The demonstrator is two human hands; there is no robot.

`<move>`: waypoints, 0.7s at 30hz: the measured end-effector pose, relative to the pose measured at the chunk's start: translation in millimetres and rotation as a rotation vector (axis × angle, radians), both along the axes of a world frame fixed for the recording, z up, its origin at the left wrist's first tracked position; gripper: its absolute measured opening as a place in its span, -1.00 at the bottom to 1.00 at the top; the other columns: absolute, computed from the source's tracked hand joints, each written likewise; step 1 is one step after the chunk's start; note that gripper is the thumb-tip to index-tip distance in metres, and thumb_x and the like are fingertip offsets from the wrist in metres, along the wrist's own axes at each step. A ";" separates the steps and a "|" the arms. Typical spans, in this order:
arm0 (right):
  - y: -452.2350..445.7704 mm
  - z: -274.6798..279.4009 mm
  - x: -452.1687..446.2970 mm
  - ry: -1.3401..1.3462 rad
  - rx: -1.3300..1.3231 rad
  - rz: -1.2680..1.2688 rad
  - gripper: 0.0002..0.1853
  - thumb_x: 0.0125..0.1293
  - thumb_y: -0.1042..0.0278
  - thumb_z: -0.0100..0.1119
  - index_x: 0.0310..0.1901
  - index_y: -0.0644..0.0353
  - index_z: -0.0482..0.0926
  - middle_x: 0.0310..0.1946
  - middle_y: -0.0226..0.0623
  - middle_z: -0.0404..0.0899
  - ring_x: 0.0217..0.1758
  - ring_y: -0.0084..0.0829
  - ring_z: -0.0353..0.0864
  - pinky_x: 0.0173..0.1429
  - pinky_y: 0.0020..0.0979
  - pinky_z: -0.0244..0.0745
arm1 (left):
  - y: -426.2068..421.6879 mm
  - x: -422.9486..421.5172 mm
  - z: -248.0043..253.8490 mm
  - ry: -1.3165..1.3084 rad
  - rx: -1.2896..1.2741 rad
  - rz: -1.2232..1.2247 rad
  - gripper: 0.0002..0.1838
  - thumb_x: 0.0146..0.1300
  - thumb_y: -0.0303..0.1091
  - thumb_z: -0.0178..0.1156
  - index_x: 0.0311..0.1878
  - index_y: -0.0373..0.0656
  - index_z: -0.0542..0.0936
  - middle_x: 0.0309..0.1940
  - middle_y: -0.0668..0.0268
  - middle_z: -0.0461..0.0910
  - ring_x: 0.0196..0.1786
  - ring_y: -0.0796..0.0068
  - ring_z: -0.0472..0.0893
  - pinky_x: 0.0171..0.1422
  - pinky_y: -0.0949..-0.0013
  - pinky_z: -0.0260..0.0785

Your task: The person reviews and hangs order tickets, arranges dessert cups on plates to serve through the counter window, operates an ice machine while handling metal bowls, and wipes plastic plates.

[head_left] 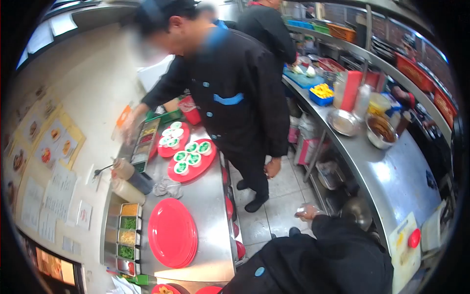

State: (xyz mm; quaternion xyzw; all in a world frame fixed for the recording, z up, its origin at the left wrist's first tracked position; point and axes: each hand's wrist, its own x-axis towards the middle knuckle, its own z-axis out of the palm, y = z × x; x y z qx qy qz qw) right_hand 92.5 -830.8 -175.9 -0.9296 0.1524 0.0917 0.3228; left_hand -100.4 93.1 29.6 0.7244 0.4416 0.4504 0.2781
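My right hand hangs over the tiled floor beside the dark sleeve, between the two counters. Something pale and translucent shows at its fingers, too blurred to tell whether they are open or closed. My left hand is not in view. On the left steel counter lies a stack of red oval plates. Behind it, several white cups with green contents stand on a red plate, and more cups on another red plate. Metal tins of toppings line the wall side, near squeeze bottles.
A co-worker in black stands at the left counter, one arm reaching toward the wall. Another person works behind. The right counter holds metal bowls, a blue tub of yellow pieces and a cutting board.
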 end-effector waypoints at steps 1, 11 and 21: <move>-2.7 18.1 11.5 -0.027 -0.011 0.031 -0.39 -0.17 -0.14 0.28 -0.23 0.28 0.63 -0.21 0.13 0.58 -0.12 -0.02 0.59 -0.01 -0.14 0.45 | 1.1 2.8 -3.9 -0.001 0.006 0.011 -0.73 -0.02 -0.53 0.32 -0.19 -0.33 0.61 -0.28 0.13 0.62 -0.30 0.30 0.58 -0.22 0.26 0.45; -116.6 156.6 156.1 -0.774 -0.022 -0.451 -0.53 0.00 -0.07 0.35 -0.26 0.19 0.58 -0.48 -0.26 0.60 -0.41 -0.40 0.56 -0.30 -0.29 0.44 | 6.8 0.6 -17.2 0.043 0.112 0.171 -0.68 0.01 -0.56 0.27 -0.09 -0.33 0.59 -0.25 0.13 0.63 -0.30 0.27 0.60 -0.23 0.31 0.45; -123.1 458.2 333.6 -1.177 -0.805 0.253 -0.71 -0.04 0.19 0.24 -0.27 0.11 0.54 -0.32 -0.14 0.55 -0.16 -0.10 0.54 -0.15 -0.15 0.46 | -126.2 35.2 153.1 -0.589 0.852 0.502 -0.67 0.08 -0.49 0.29 -0.06 -0.37 0.58 -0.17 0.07 0.62 -0.18 0.22 0.62 -0.10 0.31 0.48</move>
